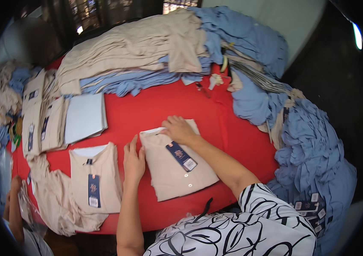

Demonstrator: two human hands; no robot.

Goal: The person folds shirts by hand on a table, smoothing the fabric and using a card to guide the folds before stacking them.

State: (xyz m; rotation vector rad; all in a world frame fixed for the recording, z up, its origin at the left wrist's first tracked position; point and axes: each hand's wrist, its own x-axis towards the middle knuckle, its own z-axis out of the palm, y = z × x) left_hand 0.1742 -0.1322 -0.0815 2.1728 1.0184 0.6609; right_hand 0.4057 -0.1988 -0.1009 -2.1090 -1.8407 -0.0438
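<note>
Both hands are lying flat and open, the left hand [133,161] squaring the folded beige shirt's [177,170] edge, the right hand [179,130] pressing its collar, likely finishing the fold before stacking it.

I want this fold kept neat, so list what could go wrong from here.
The folded beige shirt is pinned only at its collar by the right hand and along one edge by the left hand; its free lower end could spring open. Its blue tag lies loose on top and may slide or crease.
</note>
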